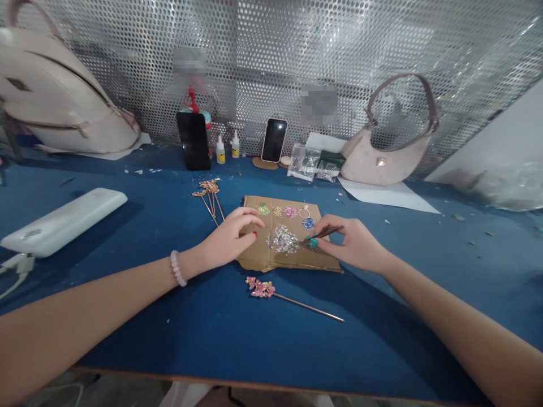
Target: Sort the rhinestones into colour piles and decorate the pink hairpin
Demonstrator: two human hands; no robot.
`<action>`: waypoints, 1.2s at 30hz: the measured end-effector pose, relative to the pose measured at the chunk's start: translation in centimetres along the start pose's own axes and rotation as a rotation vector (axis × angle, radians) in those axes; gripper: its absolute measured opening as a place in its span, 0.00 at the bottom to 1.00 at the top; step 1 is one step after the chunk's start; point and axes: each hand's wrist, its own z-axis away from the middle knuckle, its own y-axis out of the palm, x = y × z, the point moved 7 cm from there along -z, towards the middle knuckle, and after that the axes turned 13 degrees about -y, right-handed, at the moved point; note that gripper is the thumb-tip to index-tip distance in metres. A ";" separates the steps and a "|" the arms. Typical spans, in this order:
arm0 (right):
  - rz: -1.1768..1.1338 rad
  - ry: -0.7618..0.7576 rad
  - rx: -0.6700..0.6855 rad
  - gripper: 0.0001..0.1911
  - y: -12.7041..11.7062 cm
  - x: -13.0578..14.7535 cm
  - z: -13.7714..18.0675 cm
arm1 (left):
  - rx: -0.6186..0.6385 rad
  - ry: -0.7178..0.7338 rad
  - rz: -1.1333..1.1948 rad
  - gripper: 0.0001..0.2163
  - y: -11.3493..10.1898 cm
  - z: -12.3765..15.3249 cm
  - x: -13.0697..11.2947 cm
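A piece of cardboard [299,261] lies on the blue table, with small piles of rhinestones on it. The largest is the silver pile [285,239] in the middle; behind it are green stones [263,209], gold stones [277,211] and pink stones [290,212], with blue stones [308,223] at the right. My right hand [354,243] pinches dark tweezers [326,232], their tips at the silver pile's right edge. Fingers apart and holding nothing, my left hand [227,237] is over the cardboard's left edge. In front lies a hairpin [261,288] with pink stones.
Several gold hairpins [212,198] lie behind my left hand. Farther back stand a black phone [194,141], two glue bottles [220,151], a second phone [274,140] and plastic packets [303,163]. A white power bank [68,217] is at left, a handbag [382,155] at right.
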 end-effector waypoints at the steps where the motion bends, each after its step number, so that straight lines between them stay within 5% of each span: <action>1: 0.003 0.000 0.001 0.03 0.0 0.0 0.0 | -0.005 0.008 -0.001 0.11 0.0 0.0 0.0; 36: 0.002 0.003 0.017 0.03 0.1 0.2 -0.1 | -0.006 -0.003 -0.011 0.11 0.0 -0.1 0.0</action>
